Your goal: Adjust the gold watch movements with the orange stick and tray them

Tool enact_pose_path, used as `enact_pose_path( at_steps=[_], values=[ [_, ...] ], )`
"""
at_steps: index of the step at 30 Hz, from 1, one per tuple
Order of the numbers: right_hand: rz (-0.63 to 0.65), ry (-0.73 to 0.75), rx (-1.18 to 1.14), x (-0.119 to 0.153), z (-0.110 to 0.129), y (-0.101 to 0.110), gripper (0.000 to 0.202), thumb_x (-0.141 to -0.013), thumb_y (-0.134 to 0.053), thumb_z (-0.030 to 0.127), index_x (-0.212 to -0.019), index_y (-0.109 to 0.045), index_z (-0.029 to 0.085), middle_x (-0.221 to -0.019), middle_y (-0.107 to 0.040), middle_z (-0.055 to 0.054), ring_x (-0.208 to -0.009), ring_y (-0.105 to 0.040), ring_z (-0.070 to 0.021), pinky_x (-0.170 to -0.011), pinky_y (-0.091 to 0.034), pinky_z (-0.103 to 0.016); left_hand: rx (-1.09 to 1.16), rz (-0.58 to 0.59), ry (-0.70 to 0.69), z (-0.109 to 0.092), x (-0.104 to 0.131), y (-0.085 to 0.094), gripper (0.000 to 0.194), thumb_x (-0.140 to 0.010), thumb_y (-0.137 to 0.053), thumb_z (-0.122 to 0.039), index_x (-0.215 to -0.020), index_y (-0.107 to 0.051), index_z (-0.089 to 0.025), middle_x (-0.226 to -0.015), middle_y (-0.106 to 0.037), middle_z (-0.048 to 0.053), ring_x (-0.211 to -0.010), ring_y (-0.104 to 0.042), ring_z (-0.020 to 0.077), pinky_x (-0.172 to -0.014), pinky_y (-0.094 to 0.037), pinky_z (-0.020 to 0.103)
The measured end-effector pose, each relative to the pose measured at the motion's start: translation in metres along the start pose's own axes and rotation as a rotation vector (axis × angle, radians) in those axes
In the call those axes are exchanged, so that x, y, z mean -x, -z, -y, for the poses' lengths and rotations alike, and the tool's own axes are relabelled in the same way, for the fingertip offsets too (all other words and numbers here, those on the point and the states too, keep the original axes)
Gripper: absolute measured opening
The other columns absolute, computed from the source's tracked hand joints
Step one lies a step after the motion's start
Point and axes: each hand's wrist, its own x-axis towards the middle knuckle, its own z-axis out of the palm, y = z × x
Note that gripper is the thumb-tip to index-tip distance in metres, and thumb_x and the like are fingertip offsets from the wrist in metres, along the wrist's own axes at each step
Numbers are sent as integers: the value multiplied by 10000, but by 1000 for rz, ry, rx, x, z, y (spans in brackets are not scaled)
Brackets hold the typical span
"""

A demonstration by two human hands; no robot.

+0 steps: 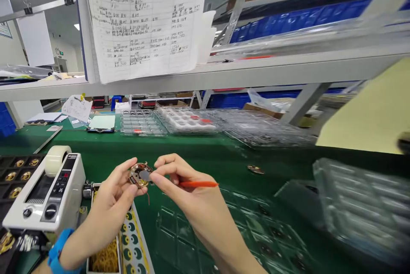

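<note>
evidently, the round part (139,174) is pinched by the left hand (110,199), short of the desk (179,148) far edge. its rim is seemingly worked by the right hand (200,201), orange stick (201,184) gripped; steadiness is called for.

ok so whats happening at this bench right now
A person's left hand holds up a small round metal part with a thin red wire, while the right hand works at its edge, an orange tool tucked in that hand. Another round part lies on the green bench top. A white tape dispenser stands to the left, and clear plastic trays sit at the back.
</note>
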Motion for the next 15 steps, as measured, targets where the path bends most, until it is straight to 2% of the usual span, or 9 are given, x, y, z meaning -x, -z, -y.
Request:
enact_pose_path(
  at_steps=[3, 8, 15],
  values=[
    [17, -29, -35, 0, -1, -1, 210, -817, -673, 339, -652, -680, 209, -808, -613, -43, -570, -454, -116, -478, -391, -249, -39, 2, 12, -3, 1, -2, 449, -910, -615, -331, -1345, -569, -228, -1364, -625, 89, -1228, -608, 276, -1021, -539, 382],
    [24, 13, 21, 3, 4, -3, 172, -826, -641, 270, -668, -692, 226, -789, -624, -32, -563, -474, -116, -474, -390, -243, -61, 15, -18, 1, 1, -4, 405, -929, -579, -284, -1332, -576, -237, -1361, -628, 70, -1233, -607, 262, -1027, -537, 359],
    [-115, 103, 146, 13, 2, -13, 169, -844, -639, 203, -676, -639, 210, -779, -626, -24, -636, -554, -129, -516, -441, -241, 6, -8, -41, 7, 4, -10, 325, -920, -571, -208, -1242, -598, -238, -1320, -654, 56, -1196, -635, 232, -1002, -551, 320]
  ],
)
